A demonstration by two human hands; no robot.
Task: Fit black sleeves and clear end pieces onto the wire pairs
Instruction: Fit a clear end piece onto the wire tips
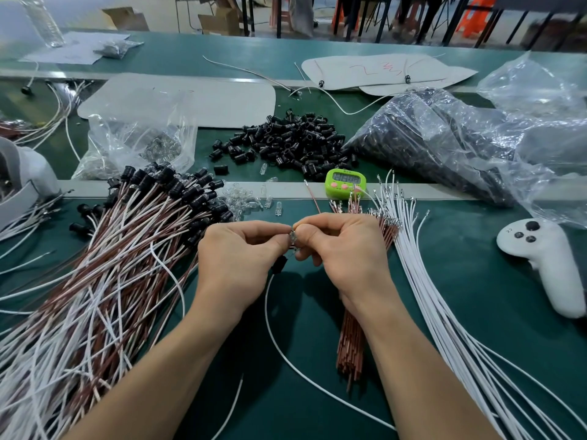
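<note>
Your bench (460, 249) is covered in a green mat. Along its left edge sprawls a heap of finished wire pairs (104, 281), their black-capped ends pointing away from you. At the middle lies a loose pile of black sleeves (286, 138). Scattered clear end pieces (244, 201) lie nearer you, with a green timer (345, 183) to their right. A brown wire bundle (349, 344) and a fan of white wires (444, 312) run toward the near edge. A white controller (546, 265) rests by the right edge, and a plastic bag (428, 138) of dark parts lies beyond it.
</note>
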